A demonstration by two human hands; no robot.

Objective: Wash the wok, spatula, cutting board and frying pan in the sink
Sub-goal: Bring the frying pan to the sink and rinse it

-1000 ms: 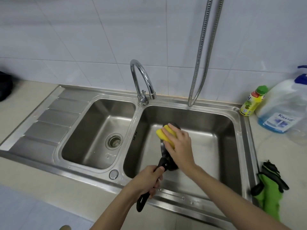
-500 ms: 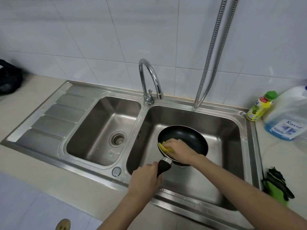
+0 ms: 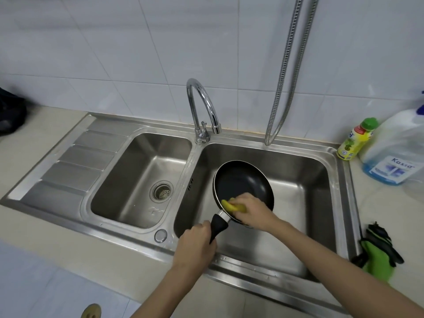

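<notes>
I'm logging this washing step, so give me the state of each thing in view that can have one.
frying pan: held over the right basin, inside facing up
sponge: pressed on the pan's near rim
left hand: grips the pan handle
right hand: holds the sponge
tap: no water seen running
left basin: nothing in it, strainer in drain
green-capped bottle: capped, upright

Right basin [image 3: 309,203]: frying pan [image 3: 243,182] and both forearms occupying its left half; right half lying open. Faucet [image 3: 203,106] arching over the divider; shower hose [image 3: 284,72] hanging behind. Left basin [image 3: 128,180] standing open.
</notes>
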